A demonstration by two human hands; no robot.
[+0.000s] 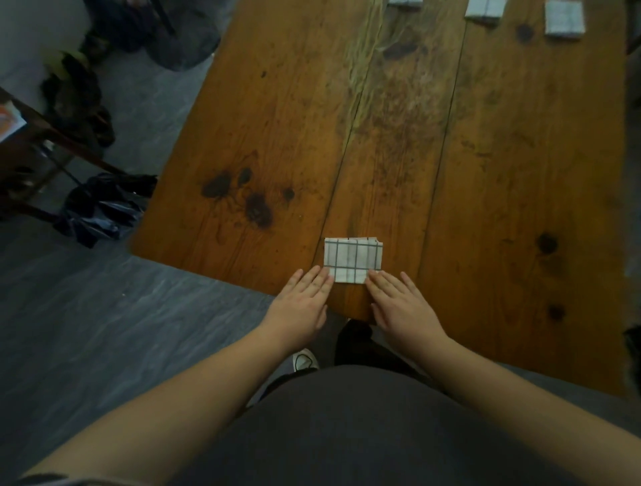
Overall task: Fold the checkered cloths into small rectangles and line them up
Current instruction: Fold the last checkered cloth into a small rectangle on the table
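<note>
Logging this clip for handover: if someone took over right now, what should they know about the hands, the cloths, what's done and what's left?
Left hand: open, flat, fingertips on the near left corner of the folded cloth.
Right hand: open, flat, fingertips at its near right corner.
Cloths: this one lies near the front edge of the table; three more folded cloths sit in a row at the far edge.
Done: this cloth looks folded small.
Left: probably carry it to the row.

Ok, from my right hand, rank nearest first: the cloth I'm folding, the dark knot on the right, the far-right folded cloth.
1. Cloth being folded, at the fingertips of the right hand.
2. Dark knot, off to the right.
3. Far-right folded cloth, at the far end.
</note>
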